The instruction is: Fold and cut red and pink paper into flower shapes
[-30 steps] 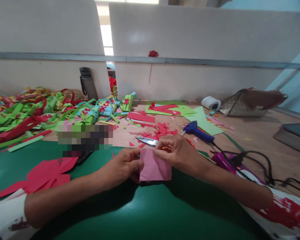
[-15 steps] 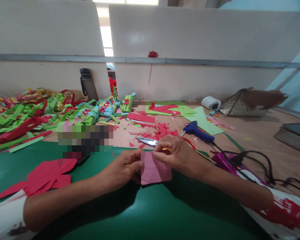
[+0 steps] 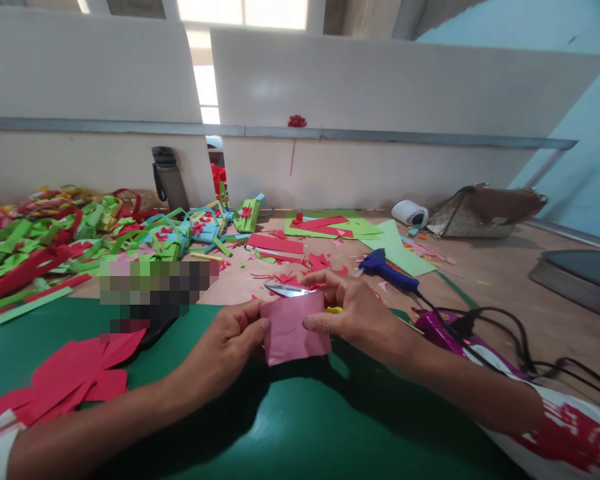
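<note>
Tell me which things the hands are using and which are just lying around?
In use: pink paper square, held by left hand and right hand.
Lying about: scissors, blue glue gun, red paper shape, heap of paper strips, tape roll, bag, bottle.

there's a pixelated patch [image 3: 153, 293] on the table, and the right hand [image 3: 353, 310] covers the scissors' [image 3: 287, 290] handles

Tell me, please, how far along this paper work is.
Done: paper pieces pile up at far left, red scraps beside the scissors. In hand: left hand and right hand pinch a pink paper. Left: it looks uncut; the glue gun lies untouched.
</note>
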Tool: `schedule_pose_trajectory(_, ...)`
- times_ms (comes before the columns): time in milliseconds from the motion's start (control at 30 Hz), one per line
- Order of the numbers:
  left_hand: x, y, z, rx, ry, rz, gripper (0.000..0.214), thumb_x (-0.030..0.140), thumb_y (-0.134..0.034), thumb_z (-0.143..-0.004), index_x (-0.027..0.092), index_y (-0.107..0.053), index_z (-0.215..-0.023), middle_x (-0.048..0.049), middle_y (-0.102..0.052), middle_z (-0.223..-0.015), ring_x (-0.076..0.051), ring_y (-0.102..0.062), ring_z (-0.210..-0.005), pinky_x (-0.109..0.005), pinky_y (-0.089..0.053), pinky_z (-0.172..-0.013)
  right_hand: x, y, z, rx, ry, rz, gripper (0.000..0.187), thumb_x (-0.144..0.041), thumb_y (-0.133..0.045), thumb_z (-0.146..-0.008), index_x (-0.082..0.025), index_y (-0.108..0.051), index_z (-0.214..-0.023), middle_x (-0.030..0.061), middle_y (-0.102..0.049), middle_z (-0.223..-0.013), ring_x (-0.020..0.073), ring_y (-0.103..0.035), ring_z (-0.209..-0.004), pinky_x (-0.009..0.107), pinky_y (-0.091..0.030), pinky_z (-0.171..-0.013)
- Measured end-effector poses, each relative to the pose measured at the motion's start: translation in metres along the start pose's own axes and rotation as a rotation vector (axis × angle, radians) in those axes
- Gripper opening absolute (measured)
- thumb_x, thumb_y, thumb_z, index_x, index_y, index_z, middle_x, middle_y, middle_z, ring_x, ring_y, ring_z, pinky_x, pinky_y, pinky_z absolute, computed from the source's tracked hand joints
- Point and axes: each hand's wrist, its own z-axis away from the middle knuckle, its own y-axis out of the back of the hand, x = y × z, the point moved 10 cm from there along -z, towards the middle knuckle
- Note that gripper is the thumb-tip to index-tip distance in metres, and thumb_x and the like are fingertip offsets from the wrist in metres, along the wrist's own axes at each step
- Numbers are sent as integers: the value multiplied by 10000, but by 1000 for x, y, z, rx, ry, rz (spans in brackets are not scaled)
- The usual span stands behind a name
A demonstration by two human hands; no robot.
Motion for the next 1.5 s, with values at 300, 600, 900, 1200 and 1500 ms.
schedule_pose_trajectory(300,14,2,5,32,-108,-177,224,286,-467,-881,157,-622,-784,-1,-572,-701,-123,-496,-640,-214,-411,-604,-1,-1,6,6,-50,-102,37,-171,-630,-698,-158,-603,-677,-43,-567,-603,90,-490,-527,205,-379,-478)
schedule_pose_trajectory(600,3,-1,4,-4,-24,-49,245,362,-530,-851,150,-649,-880,-26,-619,-740,-144,-536,-661,-238,-440,-628,1,-2,6,7,-51,-73,172,-208,-572,-769,-151,-582,-608,-49,-495,-571,81,-416,-516,211,-322,-474)
schedule_pose_trajectory(900,-6,-5,3,-44,51,62,265,364,-570,-838,132,-661,-928,-44,-634,-777,-140,-544,-664,-249,-448,-646,4,1,6,59,-54,5,181,-213,-550,-752,-159,-544,-580,-56,-450,-543,81,-395,-491,209,-291,-450)
schedule_pose_trajectory(1200,-14,0,-5,0,144,-38,214,312,-710,-680,124,-661,-772,-13,-624,-669,-134,-538,-603,-225,-413,-563,-4,-6,5,33,56,138,262,-176,-550,-739,-186,-419,-513,-73,-364,-512,76,-337,-478,209,-254,-429)
schedule_pose_trajectory(1500,66,17,15,247,-580,-713,134,172,-557,-824,161,-666,-747,-38,-675,-732,-146,-591,-661,-226,-447,-608,-27,-8,9,27,274,289,91,-134,-550,-797,-158,-588,-717,-9,-632,-642,118,-575,-572,210,-445,-520)
